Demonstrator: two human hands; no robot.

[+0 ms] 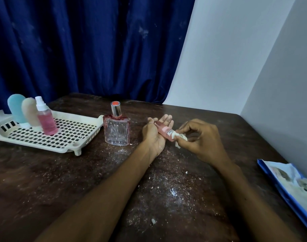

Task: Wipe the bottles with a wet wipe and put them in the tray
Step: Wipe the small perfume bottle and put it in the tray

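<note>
Wiping is the step in hand: at centre right of the frame the left hand point(155, 137) lies palm up, fingers loosely spread, with the small pink bottle point(164, 132) resting across it, while the right hand point(200, 137) pinches a crumpled wet wipe point(180, 137) against the bottle's near end. Next, I reckon, the bottle needs carrying to the white tray point(70, 148) at left, where three bottles point(45, 119) stand. The glass perfume bottle point(117, 132), just beside the tray, looks to be waiting its turn.
</note>
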